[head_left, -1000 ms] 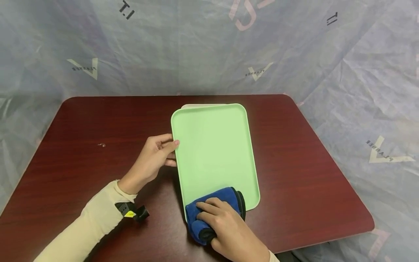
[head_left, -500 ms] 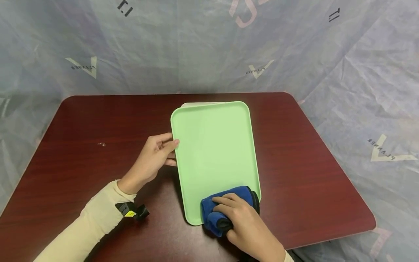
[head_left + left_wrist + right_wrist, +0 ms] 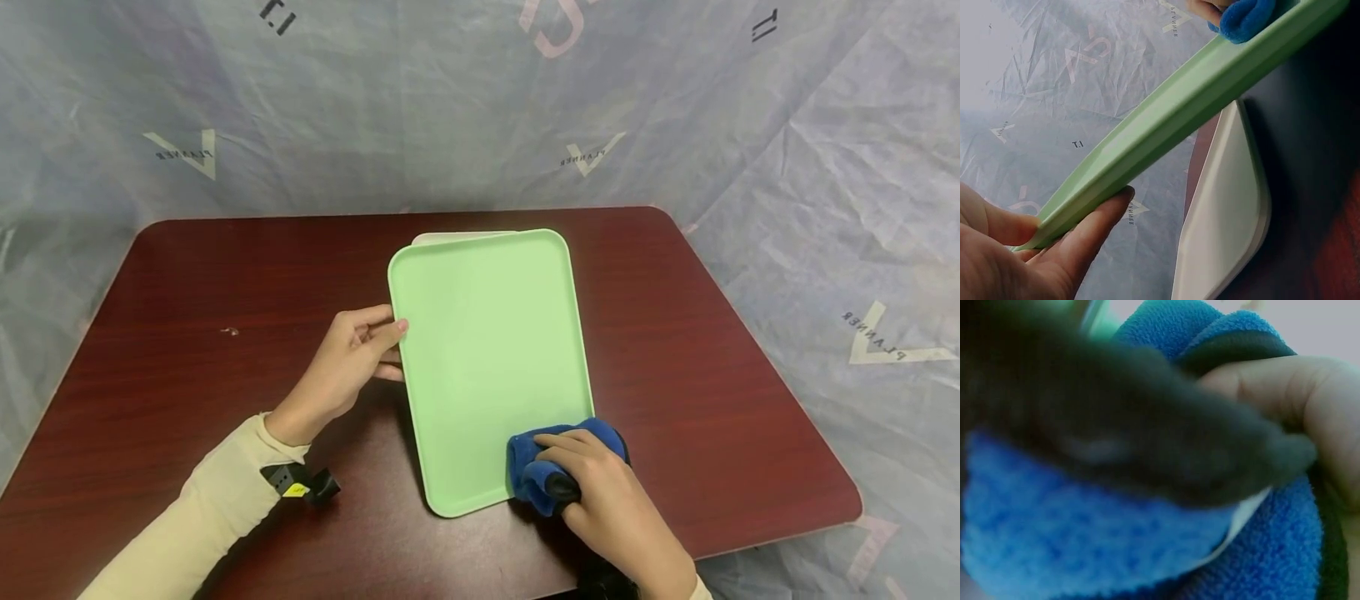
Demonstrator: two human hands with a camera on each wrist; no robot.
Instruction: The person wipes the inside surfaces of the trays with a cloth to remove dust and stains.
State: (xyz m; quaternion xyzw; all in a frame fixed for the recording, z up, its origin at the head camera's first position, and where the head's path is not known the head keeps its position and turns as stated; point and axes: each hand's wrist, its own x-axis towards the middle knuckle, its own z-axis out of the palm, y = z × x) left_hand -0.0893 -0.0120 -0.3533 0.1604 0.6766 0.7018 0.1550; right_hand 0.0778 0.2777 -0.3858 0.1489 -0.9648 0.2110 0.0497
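A light green rectangular tray (image 3: pixel 487 350) is held tilted above the table in the head view. My left hand (image 3: pixel 341 362) pinches its left edge, thumb on top and fingers underneath, as the left wrist view also shows. At the tray's near right corner my right hand (image 3: pixel 611 492) grips a folded blue cloth (image 3: pixel 528 458) with black edging, pressed on the tray and hanging past its rim. Fuzzy blue cloth (image 3: pixel 1085 531) and its dark border fill the right wrist view. Beneath the green tray lies a white tray (image 3: pixel 1222 206), mostly hidden from the head view.
The dark red-brown table (image 3: pixel 712 400) extends to both sides of the trays. A small pale scrap (image 3: pixel 229 332) lies on its left part. Grey printed sheeting (image 3: pixel 360 108) hangs behind and at the sides. A black strap device (image 3: pixel 300 483) sits on the left wrist.
My right hand has slid the blue cloth rightward along the green tray's near edge, from the left corner to the right one. The left hand keeps its hold on the tray.
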